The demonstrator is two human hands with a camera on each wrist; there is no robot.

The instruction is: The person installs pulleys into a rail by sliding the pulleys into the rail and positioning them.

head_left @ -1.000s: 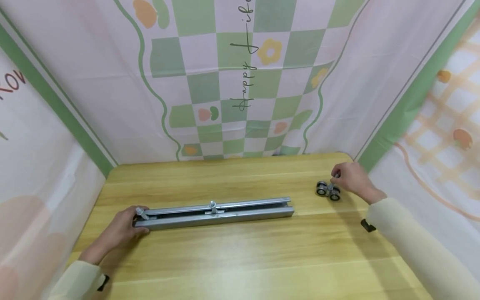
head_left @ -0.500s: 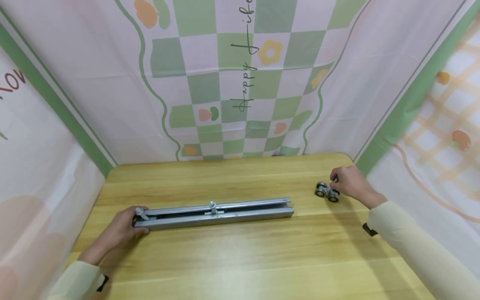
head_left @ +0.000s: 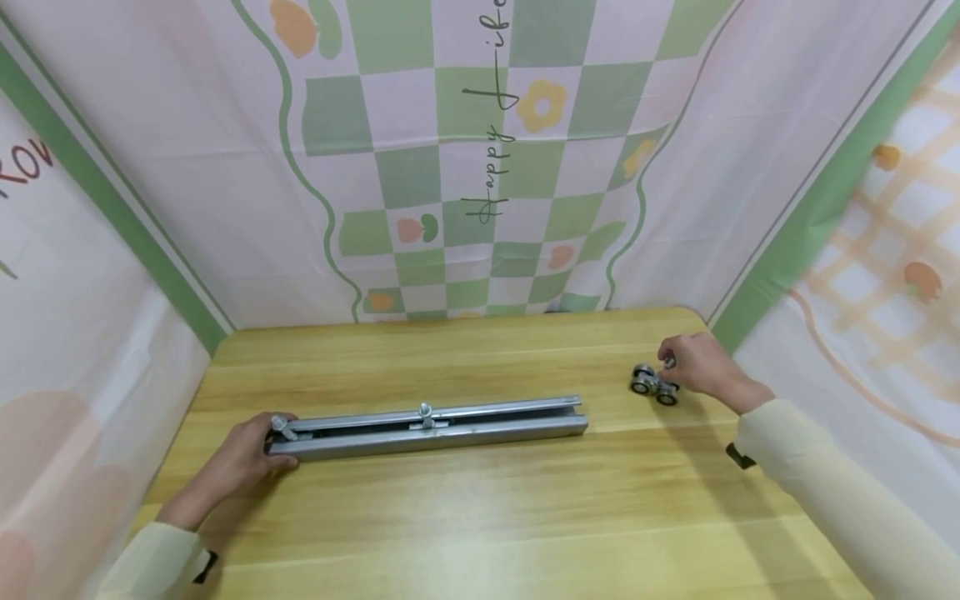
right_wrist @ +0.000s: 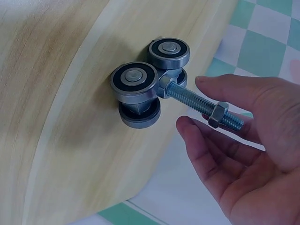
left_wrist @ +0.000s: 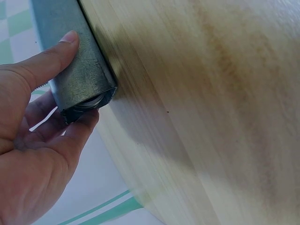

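A grey metal C-channel rail (head_left: 495, 436) lies slot-up on the table. My left hand (head_left: 243, 450) grips its left end, thumb on the near wall (left_wrist: 70, 75) and fingers round the end. Two bolts stick up from the slot: a tilted one (head_left: 283, 427) by the left hand and an upright one (head_left: 426, 412) mid-rail. At the right, a four-wheeled roller trolley (head_left: 654, 385) stands on the table, apart from the rail. My right hand (head_left: 701, 364) surrounds its threaded bolt (right_wrist: 190, 99), which carries a nut (right_wrist: 218, 115); thumb and fingertips look spread clear of the bolt.
The wooden table (head_left: 465, 525) has rounded back corners. A patterned cloth (head_left: 480, 167) hangs behind it, with more cloth along the left and right sides. The rail's right end (head_left: 581, 408) is uncovered and points toward the trolley.
The trolley has come slightly nearer and left, then stopped. My right hand has lowered with it and its fingers have loosened from the bolt. My left hand and the rail stay put.
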